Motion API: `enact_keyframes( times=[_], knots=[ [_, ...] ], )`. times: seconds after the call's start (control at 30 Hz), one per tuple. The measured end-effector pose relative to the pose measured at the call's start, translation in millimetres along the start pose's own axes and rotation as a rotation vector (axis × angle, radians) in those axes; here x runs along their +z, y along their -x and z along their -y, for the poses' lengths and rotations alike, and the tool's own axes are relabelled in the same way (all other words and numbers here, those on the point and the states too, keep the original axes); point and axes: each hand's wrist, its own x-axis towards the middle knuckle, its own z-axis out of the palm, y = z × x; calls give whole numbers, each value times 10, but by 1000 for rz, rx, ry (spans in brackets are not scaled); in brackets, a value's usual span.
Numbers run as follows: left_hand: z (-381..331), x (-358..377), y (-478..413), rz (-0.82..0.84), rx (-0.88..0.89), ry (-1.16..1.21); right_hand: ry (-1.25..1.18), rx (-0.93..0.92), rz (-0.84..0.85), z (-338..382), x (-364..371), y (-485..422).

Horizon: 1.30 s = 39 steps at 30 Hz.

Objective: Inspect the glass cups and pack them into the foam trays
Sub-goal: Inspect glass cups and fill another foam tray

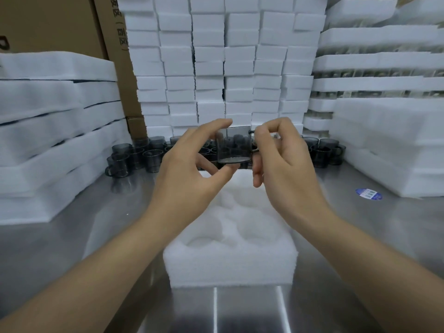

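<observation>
Both hands hold one smoky glass cup [234,145] upright in the air above the foam tray [230,255], which sits on the steel tabletop [72,236] toward its near edge. The left hand [189,169] pinches the cup between forefinger on the rim and thumb under the base; the right hand [283,159] has its fingers curled round the handle. More cups [134,155] crowd the far edge.
</observation>
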Motion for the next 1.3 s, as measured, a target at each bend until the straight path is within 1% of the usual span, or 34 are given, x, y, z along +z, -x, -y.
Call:
enact_keyframes(
  times=[0.07,0.17,0.27,0.43,0.57,0.67,0.77,0.83,0.97,1.1,1.3],
  knots=[
    [23,-3,-12,-27,-23,11,25,-74,29,-12,-22,14],
    [35,-7,-24,-51,-67,51,233,-193,91,-62,-78,2],
    [15,5,-28,-19,-91,100,374,-172,141,-142,-95,-35],
    [-1,5,-17,89,-88,107,398,-181,155,-248,-104,-66],
    [30,2,-9,143,-130,99,391,-161,171,-249,-125,-93],
    [39,7,-17,113,-111,66,436,-176,132,-241,-143,-107],
    [26,2,-6,59,-52,26,464,-147,80,-256,-150,-116],
    [19,-5,-1,58,-22,-6,441,-115,76,-263,-145,-124],
    [38,-4,-5,77,4,-28,435,-124,98,-255,-125,-111],
    [48,-1,-11,43,-9,-9,450,-172,97,-222,-120,-97],
    [45,1,-6,35,-35,-21,518,-327,122,-171,-108,-73]
  ],
)
